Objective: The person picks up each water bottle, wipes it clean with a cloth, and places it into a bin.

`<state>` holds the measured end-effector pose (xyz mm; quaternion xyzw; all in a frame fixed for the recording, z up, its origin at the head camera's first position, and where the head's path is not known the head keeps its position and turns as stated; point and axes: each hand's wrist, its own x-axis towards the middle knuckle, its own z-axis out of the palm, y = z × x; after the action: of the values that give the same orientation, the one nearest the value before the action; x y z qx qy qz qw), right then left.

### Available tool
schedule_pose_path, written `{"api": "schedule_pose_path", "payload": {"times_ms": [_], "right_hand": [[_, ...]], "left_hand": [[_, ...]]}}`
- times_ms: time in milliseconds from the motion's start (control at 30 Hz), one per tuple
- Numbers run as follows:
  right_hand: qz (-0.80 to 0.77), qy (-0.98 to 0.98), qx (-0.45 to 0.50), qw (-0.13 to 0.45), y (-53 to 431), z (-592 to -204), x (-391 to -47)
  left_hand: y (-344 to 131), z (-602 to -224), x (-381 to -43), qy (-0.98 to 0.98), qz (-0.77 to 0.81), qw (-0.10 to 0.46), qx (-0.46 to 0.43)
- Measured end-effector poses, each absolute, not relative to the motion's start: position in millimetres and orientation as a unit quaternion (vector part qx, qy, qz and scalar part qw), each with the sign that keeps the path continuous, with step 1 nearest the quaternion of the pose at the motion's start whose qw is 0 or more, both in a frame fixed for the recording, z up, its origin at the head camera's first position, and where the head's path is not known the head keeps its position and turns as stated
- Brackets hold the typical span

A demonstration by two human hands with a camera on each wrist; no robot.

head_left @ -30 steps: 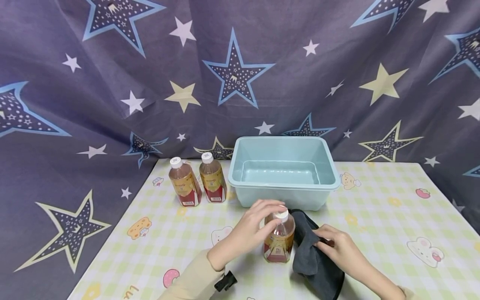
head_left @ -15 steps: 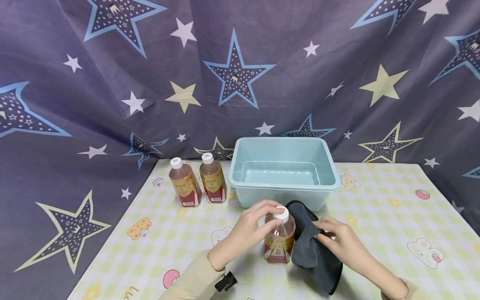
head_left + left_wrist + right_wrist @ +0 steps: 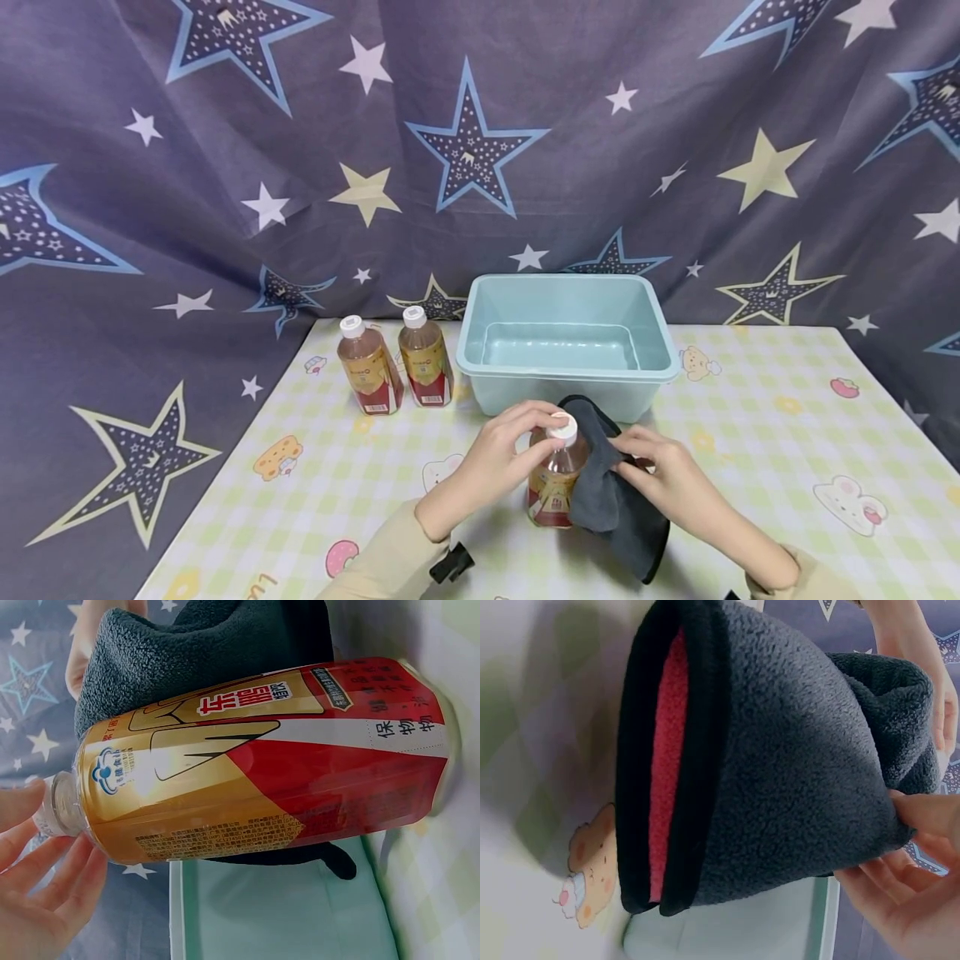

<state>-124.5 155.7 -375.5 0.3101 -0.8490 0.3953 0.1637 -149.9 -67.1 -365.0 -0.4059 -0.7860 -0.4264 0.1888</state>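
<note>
A drink bottle (image 3: pixel 551 492) with a gold and red label stands upright on the table in front of me. My left hand (image 3: pixel 502 454) grips its white cap (image 3: pixel 562 427) between thumb and fingers. My right hand (image 3: pixel 663 471) pinches a folded dark grey cloth (image 3: pixel 618 508), which lies against the bottle's right side. In the right wrist view the cloth (image 3: pixel 795 750) has a black hem and a red inner face (image 3: pixel 669 765). In the left wrist view the cloth (image 3: pixel 202 652) touches the bottle's label (image 3: pixel 262 757).
A light blue plastic bin (image 3: pixel 566 387) stands just behind the bottle, with nothing in it. Two similar bottles, one at the left (image 3: pixel 370 367) and one beside it (image 3: pixel 425 358), stand left of the bin. A checked cloth (image 3: pixel 750 450) covers the table, and a starry curtain (image 3: pixel 465 233) hangs behind.
My right hand has moved left and a little up with the grey cloth, which now covers more of the bottle's right side. The left hand stays on the cap.
</note>
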Motion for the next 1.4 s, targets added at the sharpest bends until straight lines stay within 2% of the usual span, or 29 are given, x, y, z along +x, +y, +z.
{"api": "schedule_pose_path", "payload": {"times_ms": [167,967,1233,1400], "right_hand": [[0.39,-0.856,0.302,0.155,153,-379,-124],[0.337,-0.904,0.261,0.036,150,-415,-128],[0.303,-0.912,0.273,0.04,148,-428,-127],[0.305,-0.914,0.266,0.019,148,-432,-127]], "left_hand": [[-67,-365,-149,-0.787,-0.425,0.188,-0.405],[-66,-364,-149,-0.783,-0.425,0.194,-0.41],[-66,-364,-149,-0.785,-0.424,0.194,-0.406],[-66,-364,-149,-0.784,-0.422,0.197,-0.409]]}}
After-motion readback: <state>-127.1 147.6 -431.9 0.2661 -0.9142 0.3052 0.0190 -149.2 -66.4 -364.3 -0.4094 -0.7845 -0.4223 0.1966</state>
